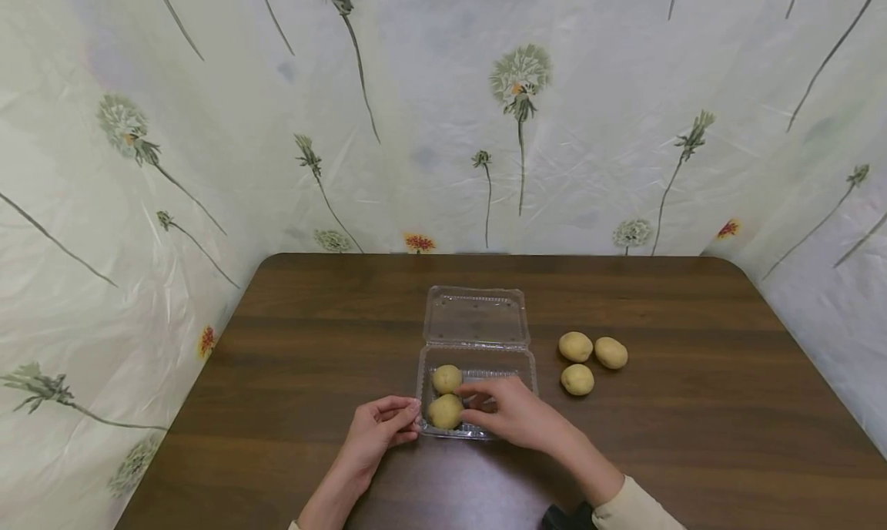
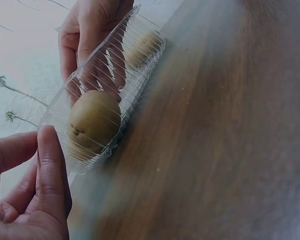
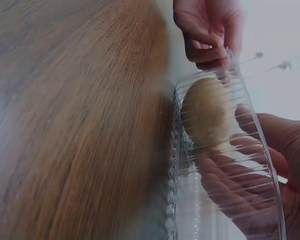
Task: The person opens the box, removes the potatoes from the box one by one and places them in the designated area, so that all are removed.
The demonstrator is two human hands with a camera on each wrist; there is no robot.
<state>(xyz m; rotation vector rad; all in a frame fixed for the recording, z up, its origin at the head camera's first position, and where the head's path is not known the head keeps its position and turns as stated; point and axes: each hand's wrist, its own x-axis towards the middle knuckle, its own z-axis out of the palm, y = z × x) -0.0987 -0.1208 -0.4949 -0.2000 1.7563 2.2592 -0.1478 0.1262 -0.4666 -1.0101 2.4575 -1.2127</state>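
A clear, ribbed, rectangular plastic clamshell container (image 1: 419,372) stands open, its transparent lid (image 1: 476,316) folded back away from the person. In the left part of its base sit two smooth, rounded, pale-yellow potatoes (image 1: 445,412), one behind the other. The left hand (image 1: 374,430) pinches the container at its near left corner; the right hand (image 1: 514,414) reaches over the base, fingertips just beside the potatoes, though contact is unclear. To the container's right lie three loose, oval, pale-yellow potatoes (image 1: 577,380), two side by side and one nearer the person
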